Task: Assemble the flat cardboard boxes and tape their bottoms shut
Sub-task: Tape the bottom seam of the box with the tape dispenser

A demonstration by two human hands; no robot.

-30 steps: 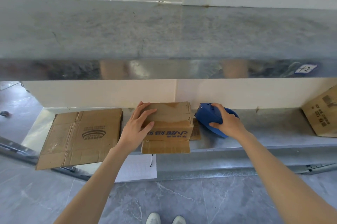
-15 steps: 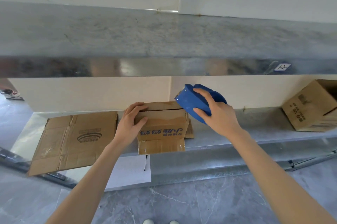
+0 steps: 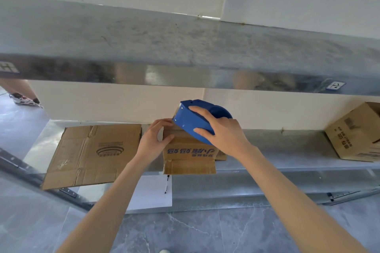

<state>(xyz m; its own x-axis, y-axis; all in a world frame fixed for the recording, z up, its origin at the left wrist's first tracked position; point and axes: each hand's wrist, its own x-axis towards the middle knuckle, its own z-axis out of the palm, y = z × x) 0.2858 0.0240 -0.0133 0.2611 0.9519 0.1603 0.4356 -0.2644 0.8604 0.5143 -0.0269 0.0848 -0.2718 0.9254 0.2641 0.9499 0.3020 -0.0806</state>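
Holding the centre of the head view, the right hand (image 3: 224,133) has its fingers curled over a blue tape dispenser (image 3: 192,122), gripping it. The dispenser's front end sits at the far top edge of the small cardboard box (image 3: 189,151); whether it touches the cardboard I cannot tell. The left hand (image 3: 153,141) grips the box's upper left corner, fingers wrapped over the top and thumb on the near face. The box stands on the lower shelf (image 3: 287,150), with one flap hanging past the shelf's front lip. A flat cardboard box (image 3: 92,154) lies left of centre, waiting. An assembled box (image 3: 357,135) sits at the right edge.

The main risk, I judge, is the drag of the dispenser. With the box light and overhanging the lip, a pull toward the person could slide it off the shelf if the left hand slackens. A tilted dispenser could also lay the tape off the seam or wrinkle it, leaving the flaps loose.
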